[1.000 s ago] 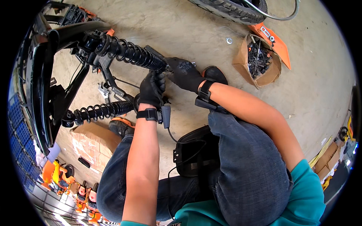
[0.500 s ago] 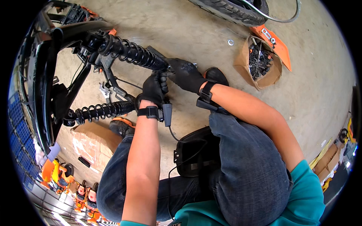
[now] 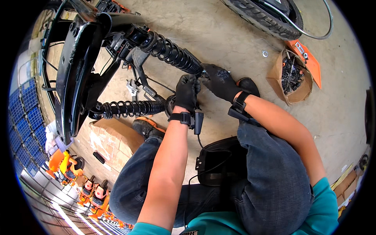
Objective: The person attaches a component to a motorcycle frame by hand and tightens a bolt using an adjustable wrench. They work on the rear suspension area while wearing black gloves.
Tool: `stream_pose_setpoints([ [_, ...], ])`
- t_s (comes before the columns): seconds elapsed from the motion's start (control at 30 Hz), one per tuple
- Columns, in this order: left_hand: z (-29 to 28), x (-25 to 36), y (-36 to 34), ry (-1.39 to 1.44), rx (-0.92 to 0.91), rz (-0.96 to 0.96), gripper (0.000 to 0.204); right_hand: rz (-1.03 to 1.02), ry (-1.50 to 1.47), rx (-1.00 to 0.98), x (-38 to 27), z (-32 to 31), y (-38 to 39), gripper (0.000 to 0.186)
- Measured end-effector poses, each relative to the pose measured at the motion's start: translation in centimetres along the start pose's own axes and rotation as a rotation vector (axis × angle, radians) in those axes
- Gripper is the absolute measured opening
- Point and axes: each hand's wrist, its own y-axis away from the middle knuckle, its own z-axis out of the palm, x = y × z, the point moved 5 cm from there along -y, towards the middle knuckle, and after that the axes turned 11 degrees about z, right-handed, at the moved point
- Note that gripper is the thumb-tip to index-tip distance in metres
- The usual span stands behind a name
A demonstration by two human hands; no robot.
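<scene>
Floor (image 3: 239,49) lies open between upper shock (image 3: 174,54) and box (image 3: 275,76); I see right hand (image 3: 220,81) bunched at the shock's end, left hand (image 3: 186,92) curled beside; what either's fingers pinch, I can't tell.

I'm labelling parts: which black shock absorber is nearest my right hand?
The upper shock absorber: its end sits beside your right hand, while the lower one ends left of your left hand.

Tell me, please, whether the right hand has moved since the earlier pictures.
No, not noticeably: the right hand stays at the near end of the upper coil-spring shock, while the whole view has shifted.
</scene>
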Motion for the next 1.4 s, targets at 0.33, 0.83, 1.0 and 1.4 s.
stream_pose_setpoints([
  [0.33,1.5,0.9,1.7,-0.036,0.110,-0.099,0.018,0.069,0.026,-0.055,0.1,-0.1,0.0,0.047],
  [0.83,0.9,-0.4,1.6,0.123,0.114,-0.300,0.046,0.059,0.021,-0.053,-0.2,-0.3,-0.1,0.051],
  [1.0,1.0,0.5,1.1,-0.001,0.168,-0.345,0.042,0.064,0.014,-0.043,-0.1,-0.2,0.1,0.051],
  [1.4,0.9,0.0,0.4,0.127,0.110,-0.196,0.016,0.164,-0.039,-0.156,-0.7,-0.6,-0.2,0.049],
])
